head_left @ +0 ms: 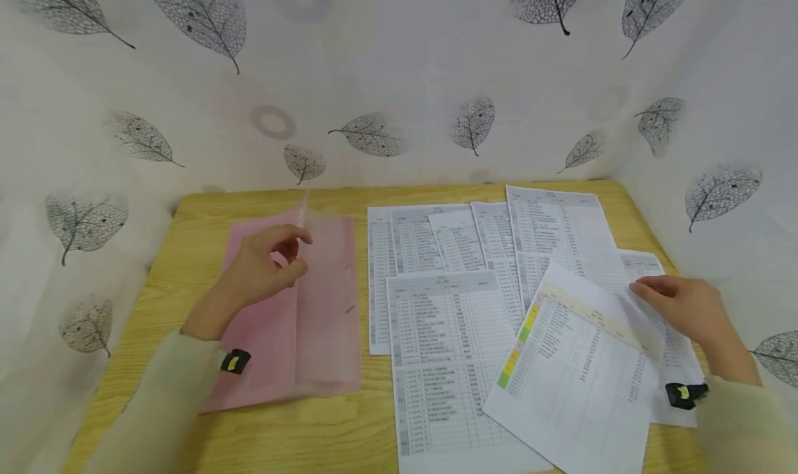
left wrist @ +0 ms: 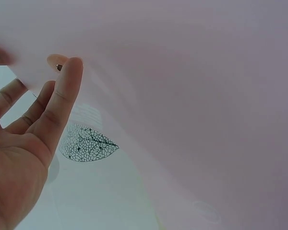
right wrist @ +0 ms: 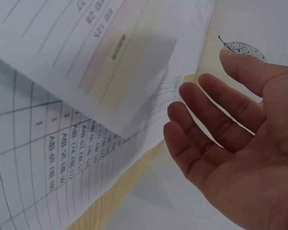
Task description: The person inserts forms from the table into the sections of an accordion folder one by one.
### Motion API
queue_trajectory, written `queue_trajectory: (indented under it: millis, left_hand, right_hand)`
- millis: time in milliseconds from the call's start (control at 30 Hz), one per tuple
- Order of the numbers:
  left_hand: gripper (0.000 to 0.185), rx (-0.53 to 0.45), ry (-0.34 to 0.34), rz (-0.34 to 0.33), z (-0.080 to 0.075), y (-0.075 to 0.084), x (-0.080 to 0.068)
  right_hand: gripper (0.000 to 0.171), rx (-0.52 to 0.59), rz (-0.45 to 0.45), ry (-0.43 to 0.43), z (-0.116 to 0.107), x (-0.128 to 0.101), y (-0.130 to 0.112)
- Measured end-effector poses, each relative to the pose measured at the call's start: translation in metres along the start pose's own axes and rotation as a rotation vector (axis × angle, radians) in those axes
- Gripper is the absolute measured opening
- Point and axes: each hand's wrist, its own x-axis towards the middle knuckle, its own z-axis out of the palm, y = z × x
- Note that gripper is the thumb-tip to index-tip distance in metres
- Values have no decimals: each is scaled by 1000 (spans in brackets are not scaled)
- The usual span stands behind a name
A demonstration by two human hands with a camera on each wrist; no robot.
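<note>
Left hand (head_left: 264, 262) at raised cover (head_left: 268, 342) of pink folder (head_left: 327, 301), table's (head_left: 168, 266) left side; fingers bent, hold uncertain. Right hand (head_left: 692, 311) half open, empty, beside colour-banded sheet (head_left: 573, 391), front right corner. Risk: cover's springiness could flip it down.

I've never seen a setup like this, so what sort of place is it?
Probably a small screened-off desk space for paperwork: a wooden tabletop hemmed in by leaf-printed white sheeting, with printed sheets and a pink folder on it.
</note>
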Motion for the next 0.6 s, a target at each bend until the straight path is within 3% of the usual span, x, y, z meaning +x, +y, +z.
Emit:
queue_trajectory:
  millis: [133, 333, 600]
  left_hand:
    - [32, 11, 1, 5, 0, 0, 1]
    - [32, 17, 3, 9, -1, 0, 1]
    - [32, 2, 7, 6, -1, 1, 1]
  right_hand:
    - [69, -5, 49, -102, -2, 2, 8]
    - [70, -16, 53, -205, -3, 6, 14]
    - [78, -8, 80, -258, -2, 9, 16]
